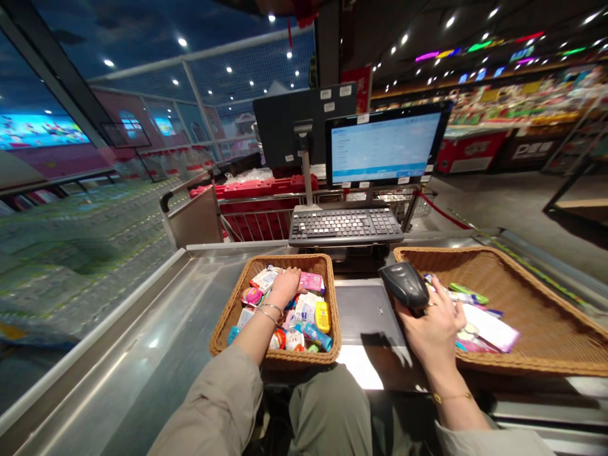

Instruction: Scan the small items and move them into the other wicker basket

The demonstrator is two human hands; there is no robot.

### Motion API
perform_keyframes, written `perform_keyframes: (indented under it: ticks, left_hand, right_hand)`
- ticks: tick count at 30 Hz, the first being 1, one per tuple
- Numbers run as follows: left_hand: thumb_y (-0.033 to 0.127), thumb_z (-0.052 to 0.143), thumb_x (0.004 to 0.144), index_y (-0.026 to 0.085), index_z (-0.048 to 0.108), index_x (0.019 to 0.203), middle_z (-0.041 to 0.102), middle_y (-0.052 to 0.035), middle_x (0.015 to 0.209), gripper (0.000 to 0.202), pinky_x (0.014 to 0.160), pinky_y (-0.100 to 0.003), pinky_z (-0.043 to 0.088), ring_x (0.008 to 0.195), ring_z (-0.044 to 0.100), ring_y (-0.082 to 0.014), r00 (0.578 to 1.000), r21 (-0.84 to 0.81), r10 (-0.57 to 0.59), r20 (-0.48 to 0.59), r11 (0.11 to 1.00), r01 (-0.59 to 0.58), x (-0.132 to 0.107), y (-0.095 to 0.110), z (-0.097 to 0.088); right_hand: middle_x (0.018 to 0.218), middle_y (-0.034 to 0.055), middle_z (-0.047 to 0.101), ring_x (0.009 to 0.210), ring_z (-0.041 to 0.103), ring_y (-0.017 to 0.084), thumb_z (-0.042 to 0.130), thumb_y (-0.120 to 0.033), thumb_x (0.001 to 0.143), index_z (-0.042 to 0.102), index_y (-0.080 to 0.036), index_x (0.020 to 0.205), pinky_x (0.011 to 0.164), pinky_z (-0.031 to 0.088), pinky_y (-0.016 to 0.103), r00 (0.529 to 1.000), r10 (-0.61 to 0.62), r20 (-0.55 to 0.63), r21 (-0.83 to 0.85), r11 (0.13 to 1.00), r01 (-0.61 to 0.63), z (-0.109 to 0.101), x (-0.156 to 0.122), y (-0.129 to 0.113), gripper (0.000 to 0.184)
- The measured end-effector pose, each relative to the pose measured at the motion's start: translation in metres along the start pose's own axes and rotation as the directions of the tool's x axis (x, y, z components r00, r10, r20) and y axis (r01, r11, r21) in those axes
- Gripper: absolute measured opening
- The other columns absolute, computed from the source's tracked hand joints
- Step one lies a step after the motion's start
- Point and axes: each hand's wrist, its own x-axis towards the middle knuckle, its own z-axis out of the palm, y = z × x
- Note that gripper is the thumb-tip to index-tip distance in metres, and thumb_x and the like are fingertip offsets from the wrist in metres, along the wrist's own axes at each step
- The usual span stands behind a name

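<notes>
My left hand point(285, 286) rests on small packaged goods in a wicker basket point(289, 258), its fingers next to a pink box point(311, 282). That basket is crammed with colourful packets, a yellow container point(323, 316) and a blue tube point(317, 337). My right hand point(430, 323) grips a black handheld barcode scanner point(405, 285) above a second, larger wicker basket point(532, 291). Flat packets point(487, 332) lie in that basket, partly hidden beneath my right hand.
A steel checkout counter point(137, 316) runs around both baskets, with a dark scanning plate point(365, 313) between them. Beyond stand a black keyboard point(346, 227), a lit monitor point(384, 144) and a second screen's back point(299, 123). Behind these are a metal cart with red baskets point(256, 215) and store shelves.
</notes>
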Motion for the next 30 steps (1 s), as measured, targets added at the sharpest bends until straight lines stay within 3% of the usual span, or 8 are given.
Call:
perform_keyframes:
  ticks: [8, 15, 19, 24, 27, 30]
  left_hand:
    - [0.056, 0.083, 0.078, 0.012, 0.06, 0.13, 0.069, -0.0195, 0.123, 0.072, 0.113, -0.045, 0.039, 0.12, 0.065, -0.0332, 1.0, 0.027, -0.01, -0.016, 1.0, 0.011, 0.002, 0.012, 0.006]
    - [0.06, 0.085, 0.073, 0.012, 0.066, 0.112, 0.069, -0.0165, 0.11, 0.065, 0.106, -0.043, 0.045, 0.107, 0.067, -0.0318, 0.998, 0.049, 0.001, -0.06, 0.999, 0.002, -0.004, 0.015, 0.004]
    - [0.05, 0.091, 0.07, 0.012, 0.066, 0.109, 0.068, -0.0145, 0.108, 0.06, 0.11, -0.044, 0.043, 0.106, 0.066, -0.0302, 0.993, 0.087, 0.012, -0.12, 0.996, -0.002, -0.007, 0.018, 0.0]
    - [0.022, 0.072, 0.089, 0.009, 0.062, 0.118, 0.067, -0.0152, 0.114, 0.033, 0.12, -0.047, 0.034, 0.117, 0.062, -0.0282, 0.973, 0.136, 0.058, -0.222, 0.99, -0.028, -0.016, 0.024, -0.015]
    - [0.014, 0.059, 0.094, 0.005, 0.056, 0.131, 0.064, -0.0199, 0.127, 0.038, 0.123, -0.052, 0.029, 0.128, 0.057, -0.0296, 0.949, 0.165, 0.074, -0.306, 0.986, -0.024, -0.022, 0.029, -0.025]
    - [0.013, 0.057, 0.093, 0.005, 0.052, 0.138, 0.065, -0.0192, 0.128, 0.046, 0.126, -0.057, 0.024, 0.127, 0.058, -0.0301, 0.909, 0.191, 0.08, -0.41, 0.982, 0.0, -0.029, 0.035, -0.035]
  right_hand:
    - [0.111, 0.0146, 0.076, 0.133, 0.058, 0.038, 0.062, -0.051, 0.089, 0.069, -0.019, 0.098, 0.117, 0.026, 0.065, 1.0, -0.014, 0.0, 0.009, 1.0, 0.014, 0.001, -0.001, -0.001, 0.034]
    - [0.11, 0.0139, 0.077, 0.133, 0.058, 0.037, 0.061, -0.051, 0.088, 0.07, -0.019, 0.097, 0.118, 0.026, 0.064, 1.0, -0.005, -0.003, -0.002, 1.0, 0.005, 0.001, -0.001, 0.0, 0.035]
    - [0.112, 0.0145, 0.076, 0.133, 0.058, 0.037, 0.06, -0.052, 0.089, 0.07, -0.019, 0.099, 0.117, 0.026, 0.064, 1.0, 0.02, 0.006, -0.007, 1.0, -0.02, 0.001, -0.003, 0.0, 0.036]
    - [0.117, 0.0158, 0.075, 0.133, 0.058, 0.037, 0.058, -0.052, 0.088, 0.07, -0.019, 0.102, 0.116, 0.025, 0.066, 0.999, 0.047, 0.019, 0.006, 0.999, -0.048, 0.001, -0.004, -0.002, 0.037]
    - [0.115, 0.0161, 0.075, 0.132, 0.058, 0.037, 0.058, -0.051, 0.088, 0.069, -0.019, 0.1, 0.116, 0.026, 0.066, 0.999, 0.033, 0.007, 0.004, 0.999, -0.033, 0.0, -0.003, -0.003, 0.036]
    - [0.114, 0.0162, 0.075, 0.132, 0.058, 0.037, 0.058, -0.049, 0.089, 0.069, -0.019, 0.1, 0.116, 0.026, 0.065, 1.0, 0.022, 0.0, 0.001, 1.0, -0.022, -0.001, -0.003, -0.004, 0.034]
